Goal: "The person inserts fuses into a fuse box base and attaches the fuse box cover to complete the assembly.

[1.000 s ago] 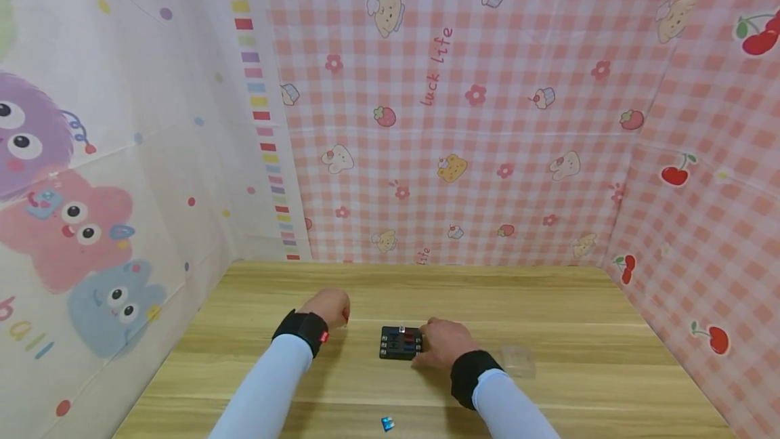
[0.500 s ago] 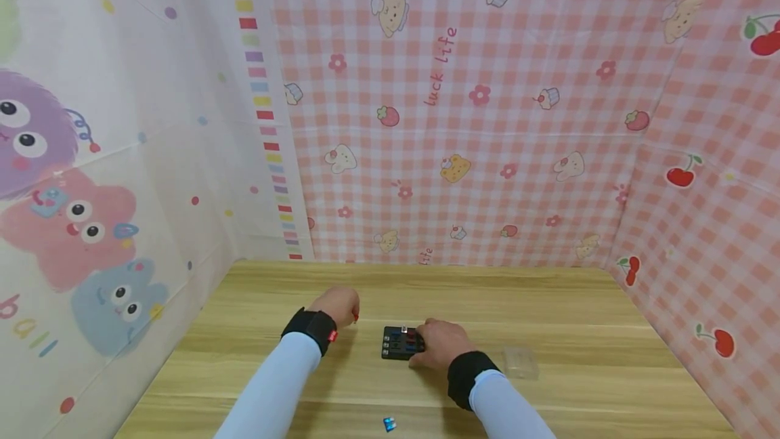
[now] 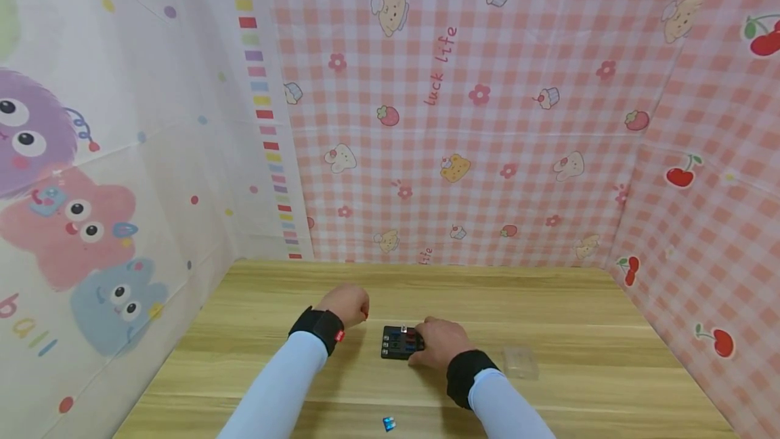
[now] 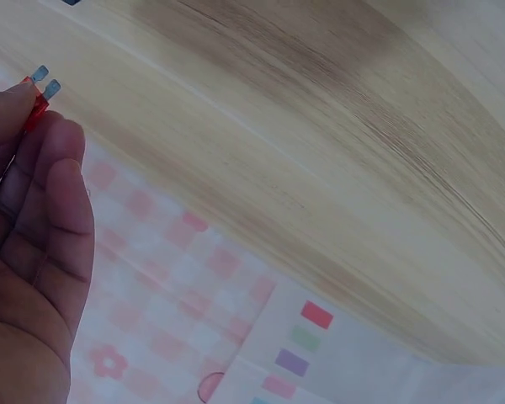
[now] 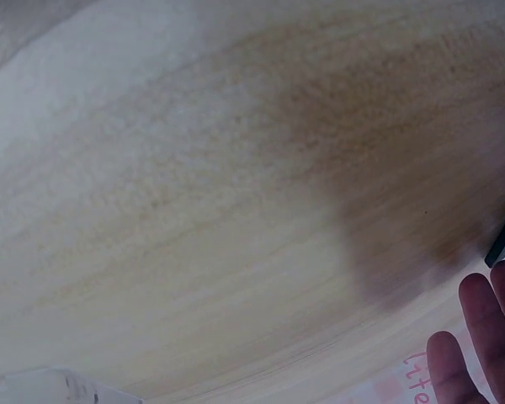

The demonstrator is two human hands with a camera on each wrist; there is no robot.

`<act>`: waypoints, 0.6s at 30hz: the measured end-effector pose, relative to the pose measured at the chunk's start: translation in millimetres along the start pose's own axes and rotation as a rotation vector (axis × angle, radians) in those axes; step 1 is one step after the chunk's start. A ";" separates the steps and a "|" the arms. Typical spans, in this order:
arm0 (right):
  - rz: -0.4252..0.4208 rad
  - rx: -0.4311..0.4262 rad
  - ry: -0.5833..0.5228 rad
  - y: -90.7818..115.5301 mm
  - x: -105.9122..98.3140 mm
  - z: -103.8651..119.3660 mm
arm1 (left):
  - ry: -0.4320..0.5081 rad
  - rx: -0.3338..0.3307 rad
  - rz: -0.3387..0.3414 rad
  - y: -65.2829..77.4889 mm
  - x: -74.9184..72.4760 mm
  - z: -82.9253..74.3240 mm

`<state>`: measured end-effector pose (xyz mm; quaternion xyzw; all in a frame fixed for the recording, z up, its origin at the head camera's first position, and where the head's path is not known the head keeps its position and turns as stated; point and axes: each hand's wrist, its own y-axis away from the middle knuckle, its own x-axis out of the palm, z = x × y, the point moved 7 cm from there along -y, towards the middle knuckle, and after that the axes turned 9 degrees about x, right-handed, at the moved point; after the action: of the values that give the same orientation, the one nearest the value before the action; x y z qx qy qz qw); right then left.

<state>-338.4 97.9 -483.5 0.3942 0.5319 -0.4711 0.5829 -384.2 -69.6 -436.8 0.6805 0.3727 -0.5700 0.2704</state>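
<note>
The left hand [image 3: 344, 305] pinches a red blade fuse [image 4: 36, 113], prongs [image 4: 52, 88] ideally clear, left of the fuse block [image 3: 399, 344] the right hand [image 3: 442, 344] grips.

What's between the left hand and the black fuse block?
Head view: the red fuse pinched in the left hand, then only bare wooden tabletop up to the black fuse block.

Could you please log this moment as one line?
left hand: pinches red fuse; right hand: holds black fuse block; blue piece: on table; clear cover: on table
</note>
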 end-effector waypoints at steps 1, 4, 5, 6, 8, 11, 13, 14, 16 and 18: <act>-0.002 -0.002 0.002 0.2 -0.7 0.5 | -0.005 0.006 -0.002 -0.3 -0.1 -1.6; -0.002 -0.006 0.010 0.1 -0.5 1.1 | -0.019 0.035 -0.010 -2.0 -0.2 -6.6; 0.000 -0.008 0.014 -0.5 0.2 1.1 | -0.018 0.042 -0.010 -2.4 0.0 -8.0; 0.005 -0.007 0.014 -0.9 0.9 1.1 | -0.014 0.045 -0.006 -3.0 0.2 -9.2; 0.016 -0.005 0.012 -1.7 2.6 0.9 | -0.007 0.060 -0.001 -4.3 0.1 -11.8; 0.032 0.001 0.005 -3.1 4.6 0.7 | 0.013 0.066 0.014 -5.7 0.7 -14.1; 0.040 0.005 -0.002 -3.7 5.2 0.7 | 0.021 0.069 0.019 -6.6 1.1 -14.9; 0.041 0.006 -0.005 -4.1 5.1 0.7 | 0.023 0.070 0.020 -7.0 1.7 -14.9; 0.043 0.009 -0.007 -4.7 5.8 0.6 | 0.021 0.077 0.017 -8.0 2.7 -14.8; 0.045 0.012 -0.014 -4.8 5.6 0.7 | 0.025 0.085 0.015 -8.8 3.8 -14.4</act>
<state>-342.9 95.3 -488.8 0.4061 0.5161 -0.4638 0.5946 -382.7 -52.3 -437.1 0.7012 0.3465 -0.5748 0.2407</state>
